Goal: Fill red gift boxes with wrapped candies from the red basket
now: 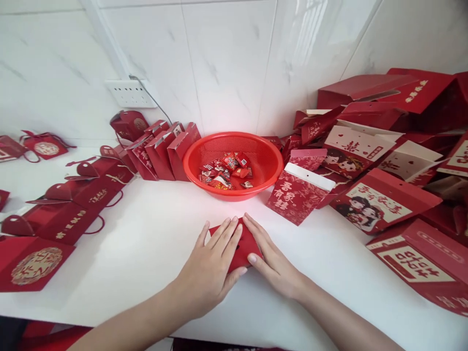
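Observation:
A small red paper gift box lies at the front middle of the white table, mostly covered by both hands. My left hand rests flat across its left part, fingers stretched out and thumb along the near edge. My right hand holds its right edge, with the fingers reaching the far corner and the thumb at the near one. Just beyond stands a red plastic basket with several wrapped candies in it. To the right, a red gift bag with a white top strip leans back.
Handled red boxes form a row on the left. Upright red bags stand by the wall, near a power socket with a grey cable. A heap of red cartons fills the right side. The white table ends at its near edge.

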A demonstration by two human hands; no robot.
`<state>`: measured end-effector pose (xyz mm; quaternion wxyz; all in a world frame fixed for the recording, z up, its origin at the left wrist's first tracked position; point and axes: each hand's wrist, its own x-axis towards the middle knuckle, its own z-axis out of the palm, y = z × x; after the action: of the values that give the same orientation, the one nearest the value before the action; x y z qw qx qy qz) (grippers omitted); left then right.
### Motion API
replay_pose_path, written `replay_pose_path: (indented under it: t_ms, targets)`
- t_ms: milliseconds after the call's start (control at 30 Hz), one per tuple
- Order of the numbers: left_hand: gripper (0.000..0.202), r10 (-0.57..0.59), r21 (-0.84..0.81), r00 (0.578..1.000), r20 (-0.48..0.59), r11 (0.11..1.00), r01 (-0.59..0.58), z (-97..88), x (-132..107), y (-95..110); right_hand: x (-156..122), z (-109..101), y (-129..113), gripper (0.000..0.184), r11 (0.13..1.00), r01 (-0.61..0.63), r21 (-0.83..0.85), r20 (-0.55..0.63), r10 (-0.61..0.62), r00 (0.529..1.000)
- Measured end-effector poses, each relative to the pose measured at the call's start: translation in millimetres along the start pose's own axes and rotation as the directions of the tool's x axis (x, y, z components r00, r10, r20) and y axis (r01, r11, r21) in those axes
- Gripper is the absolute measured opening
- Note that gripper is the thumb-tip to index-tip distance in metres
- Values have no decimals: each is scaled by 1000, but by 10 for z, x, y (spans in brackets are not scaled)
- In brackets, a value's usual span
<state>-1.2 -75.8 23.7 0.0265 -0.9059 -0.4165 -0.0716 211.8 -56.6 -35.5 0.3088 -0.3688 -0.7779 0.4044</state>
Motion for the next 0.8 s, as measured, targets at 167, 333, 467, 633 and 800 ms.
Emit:
replay_pose_path:
  t_ms: [167, 333, 467, 633, 800]
  targets:
    - [69, -147, -14, 989, 25, 989, 148, -31, -155, -283, -66, -92, 39, 59, 990, 10, -144, -52, -18, 999]
    - [67, -468, -42, 884, 10, 883, 468, -51, -516, -998, -71, -127, 89, 55, 970, -26, -242, -152, -11, 988]
    - [71, -688, -42, 722, -71, 725, 687, -72, -900, -1774, -71, -76, 80, 57, 965, -65, -256, -171, 21, 985]
    - [75, -792, 0, 603, -98, 606, 796, -89, -1102, -2334, -65, -15, 98, 56, 965, -110, -238, -156, 74, 985]
    - [75, -777, 10, 627, -54, 627, 779, -125, -1021, -2401, -14, -26, 172, 51, 971, -156, -179, -163, 127, 978]
